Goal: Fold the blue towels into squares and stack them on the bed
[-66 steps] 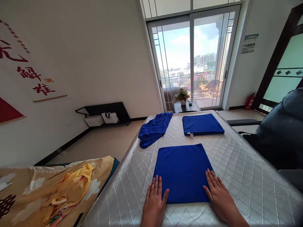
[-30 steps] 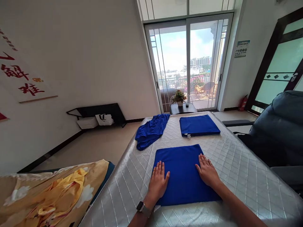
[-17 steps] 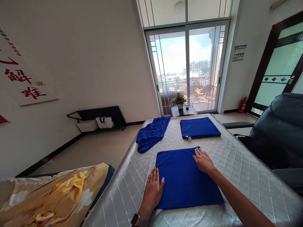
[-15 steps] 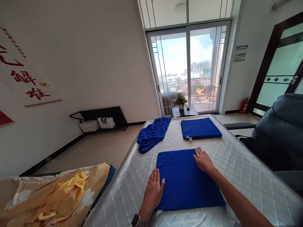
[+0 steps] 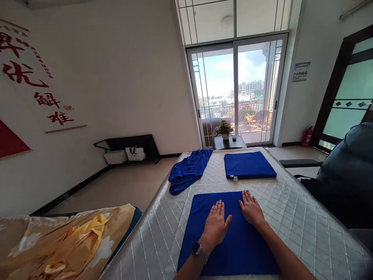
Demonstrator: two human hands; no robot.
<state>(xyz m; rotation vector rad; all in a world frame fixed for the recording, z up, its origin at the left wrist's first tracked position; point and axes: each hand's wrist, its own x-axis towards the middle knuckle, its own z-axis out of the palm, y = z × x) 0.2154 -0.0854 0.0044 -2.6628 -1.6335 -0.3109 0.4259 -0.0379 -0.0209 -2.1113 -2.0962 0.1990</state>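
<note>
A folded blue cloth (image 5: 198, 221) lies flat on the silvery quilted surface (image 5: 151, 221) in front of me. My left hand (image 5: 215, 224), with a watch on its wrist, is laid over the middle of this cloth, palm down, fingers straight. My right hand (image 5: 251, 207) rests flat near the cloth's upper right edge, fingers stretched forward. Beyond it sits a neatly folded blue stack (image 5: 250, 165) with a small white tag at its front edge. A crumpled blue cloth (image 5: 190, 170) lies at the far left of the quilted surface.
To the left is a bed-like surface with a floral cover (image 5: 122, 221) and a yellow garment (image 5: 84, 237) on it. A dark padded chair (image 5: 346, 171) stands at the right. Past the far edge are a small table (image 5: 230, 144) with a potted plant (image 5: 224, 128) and a sliding glass door (image 5: 215, 85).
My left hand has moved from the cloth's left edge rightward onto its middle. My right hand stays near the upper right edge. The camera view has shifted slightly.
</note>
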